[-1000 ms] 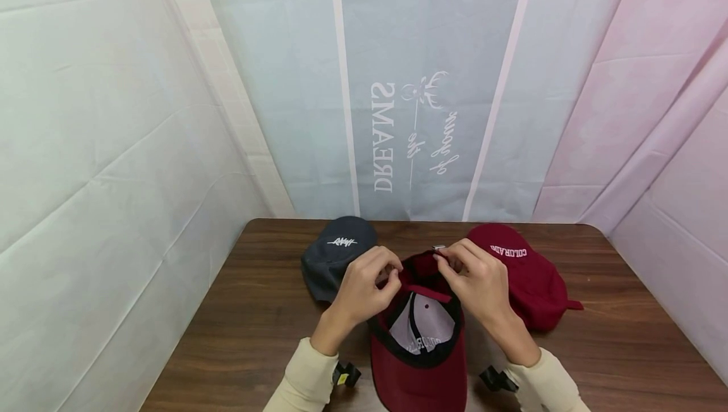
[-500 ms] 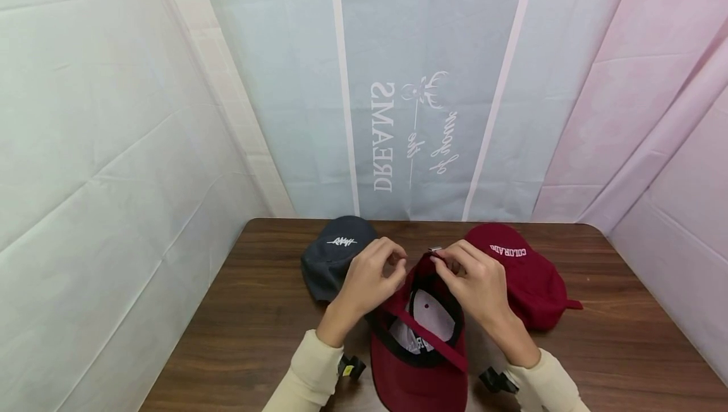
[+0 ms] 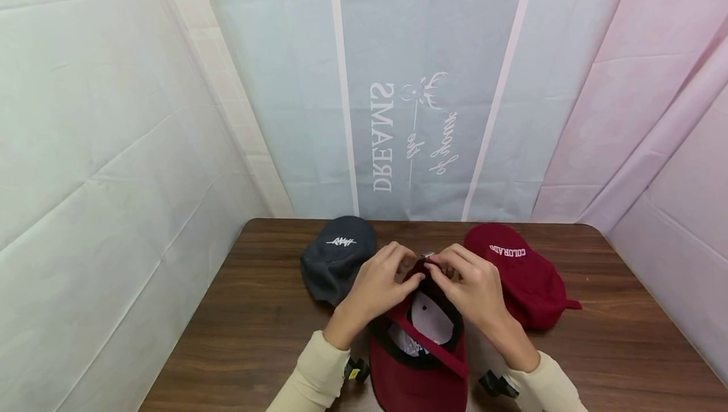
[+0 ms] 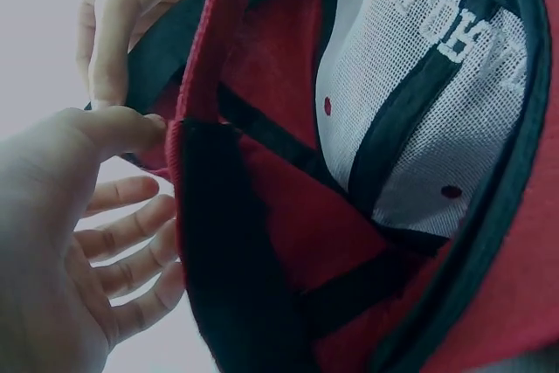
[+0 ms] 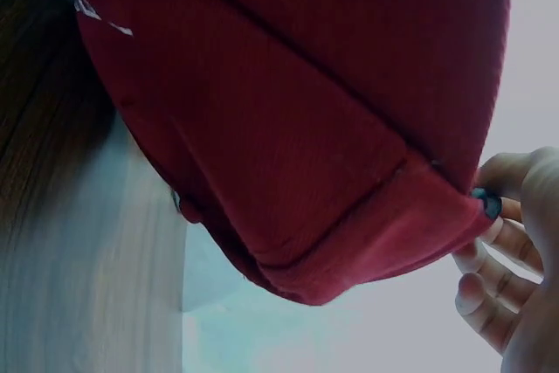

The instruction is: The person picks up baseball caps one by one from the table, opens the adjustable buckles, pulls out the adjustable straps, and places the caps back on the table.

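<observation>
Maroon cap [image 3: 418,385] at near middle of bench [image 3: 250,317], opening up; left hand [image 3: 378,282] and right hand [image 3: 473,282] both pinch its back edge by the buckle [image 3: 427,255], presumably adjusting the closure; next probably calls for threading the loose strap [image 3: 433,346].

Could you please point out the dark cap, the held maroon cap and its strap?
Dark cap [image 3: 331,268]: head view, on its crown.
Held maroon cap [image 3: 418,390]: head view, on its brim.
Strap [image 3: 429,344]: head view, on its middle stretch.
</observation>
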Demonstrator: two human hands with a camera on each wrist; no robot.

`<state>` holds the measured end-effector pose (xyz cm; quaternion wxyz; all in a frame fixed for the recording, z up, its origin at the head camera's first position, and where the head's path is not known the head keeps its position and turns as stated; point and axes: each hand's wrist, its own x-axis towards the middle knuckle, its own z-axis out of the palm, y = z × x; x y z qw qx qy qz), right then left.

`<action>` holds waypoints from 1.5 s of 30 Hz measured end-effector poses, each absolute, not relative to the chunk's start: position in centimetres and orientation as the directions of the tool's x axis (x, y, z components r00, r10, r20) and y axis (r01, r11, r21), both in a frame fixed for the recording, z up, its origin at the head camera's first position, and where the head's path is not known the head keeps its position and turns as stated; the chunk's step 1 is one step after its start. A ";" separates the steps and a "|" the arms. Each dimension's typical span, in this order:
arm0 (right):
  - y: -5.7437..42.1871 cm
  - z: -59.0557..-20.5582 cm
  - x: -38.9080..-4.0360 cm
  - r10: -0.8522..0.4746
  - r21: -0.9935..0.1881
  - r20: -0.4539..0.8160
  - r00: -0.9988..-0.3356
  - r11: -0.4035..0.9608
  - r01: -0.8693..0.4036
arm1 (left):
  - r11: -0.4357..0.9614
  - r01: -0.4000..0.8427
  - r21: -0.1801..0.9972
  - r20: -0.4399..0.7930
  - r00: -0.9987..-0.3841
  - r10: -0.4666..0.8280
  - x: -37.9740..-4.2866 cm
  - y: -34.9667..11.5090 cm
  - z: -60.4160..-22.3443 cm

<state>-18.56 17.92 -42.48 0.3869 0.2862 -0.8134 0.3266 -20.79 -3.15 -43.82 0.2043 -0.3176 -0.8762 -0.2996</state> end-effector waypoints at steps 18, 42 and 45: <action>17.8 -42.9 -18.4 -0.263 -0.277 0.812 -0.522 0.613 -0.740 | 0.523 0.673 0.523 0.581 -0.731 0.358 -21.1 -3.3 -43.6; 17.7 -43.0 -17.9 -0.355 -0.234 0.735 -0.577 0.666 -0.708 | 0.516 0.635 0.576 0.644 -0.741 0.193 -22.2 -6.1 -41.9; 17.7 -42.9 -17.9 -0.355 -0.246 0.725 -0.591 0.668 -0.703 | 0.510 0.632 0.584 0.646 -0.742 0.179 -22.4 -6.5 -41.7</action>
